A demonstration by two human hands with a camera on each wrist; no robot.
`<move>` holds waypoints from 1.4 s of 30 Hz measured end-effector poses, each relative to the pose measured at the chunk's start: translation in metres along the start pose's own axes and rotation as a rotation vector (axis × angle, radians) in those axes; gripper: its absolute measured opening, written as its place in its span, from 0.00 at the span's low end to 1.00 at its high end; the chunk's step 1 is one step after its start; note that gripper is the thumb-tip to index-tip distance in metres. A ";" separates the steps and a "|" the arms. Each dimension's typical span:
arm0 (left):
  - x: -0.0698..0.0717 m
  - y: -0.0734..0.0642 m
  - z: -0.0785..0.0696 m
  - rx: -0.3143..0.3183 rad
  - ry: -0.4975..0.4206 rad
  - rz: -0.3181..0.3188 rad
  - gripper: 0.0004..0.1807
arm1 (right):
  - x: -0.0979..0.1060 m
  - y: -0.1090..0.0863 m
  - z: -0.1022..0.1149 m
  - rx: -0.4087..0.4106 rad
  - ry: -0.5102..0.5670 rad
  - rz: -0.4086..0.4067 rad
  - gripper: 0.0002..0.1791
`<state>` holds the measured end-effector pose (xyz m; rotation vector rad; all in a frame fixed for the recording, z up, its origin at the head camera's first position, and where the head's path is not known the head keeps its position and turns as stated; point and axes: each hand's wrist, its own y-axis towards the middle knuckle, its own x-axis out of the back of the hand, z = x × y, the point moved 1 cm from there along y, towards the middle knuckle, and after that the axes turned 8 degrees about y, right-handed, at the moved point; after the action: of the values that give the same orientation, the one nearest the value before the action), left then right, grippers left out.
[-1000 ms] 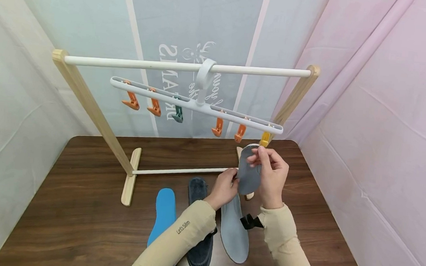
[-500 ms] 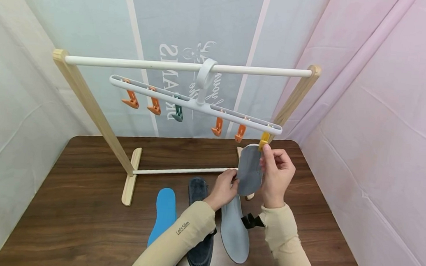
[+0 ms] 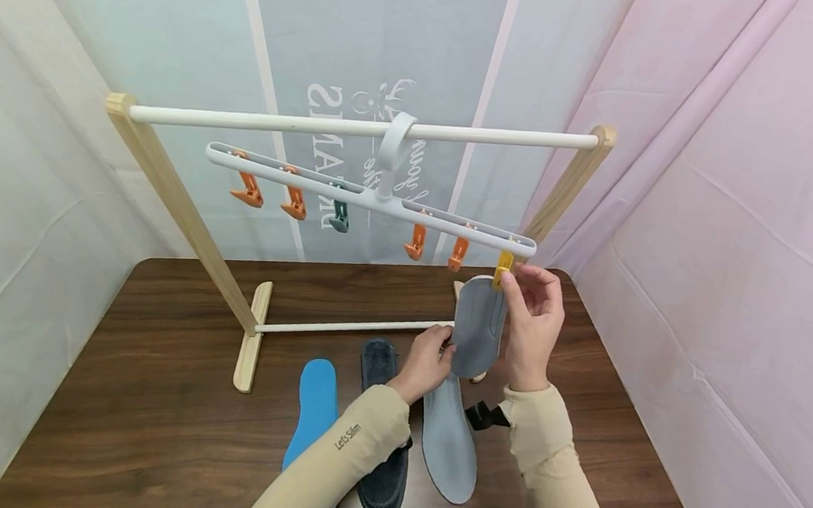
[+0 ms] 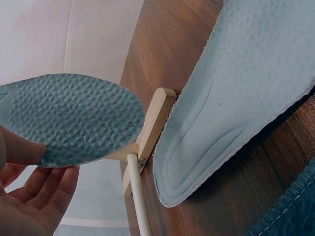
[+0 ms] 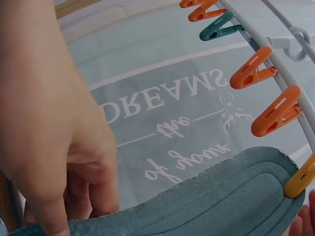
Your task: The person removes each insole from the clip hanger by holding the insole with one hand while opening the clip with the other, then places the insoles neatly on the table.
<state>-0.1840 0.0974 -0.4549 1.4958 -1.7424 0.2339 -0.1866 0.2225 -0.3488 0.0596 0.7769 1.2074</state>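
A grey insole hangs tilted under the hanger's right end, its upper corner in the yellow clip. My left hand pinches the insole's lower left edge, thumb on the bumpy face in the left wrist view. My right hand has its thumb at the lower part of the yellow clip, the index fingertip close beside it. In the right wrist view the clip bites the insole's corner, and fingertips of the right hand show at the right edge.
The white hanger hooks over the rack's rail, with orange clips and a green clip hanging from it. Below lie a second grey insole, dark fuzzy insoles and a blue insole on the wooden table.
My right hand has shifted from the insole's upper edge to the yellow clip, which sits lower over the insole's corner. The left hand keeps its grip in about the same place.
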 end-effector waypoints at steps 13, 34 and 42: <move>-0.001 0.001 0.001 -0.004 -0.023 0.014 0.04 | -0.001 0.007 -0.001 -0.066 0.012 0.105 0.15; 0.002 0.000 0.001 0.008 -0.022 0.037 0.03 | -0.001 0.012 -0.002 -0.079 0.076 0.106 0.10; 0.001 -0.002 0.002 0.026 -0.017 0.063 0.04 | 0.001 0.013 -0.004 -0.083 0.070 0.104 0.10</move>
<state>-0.1832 0.0949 -0.4554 1.4667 -1.8084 0.2785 -0.1997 0.2272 -0.3466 -0.0108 0.7916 1.3448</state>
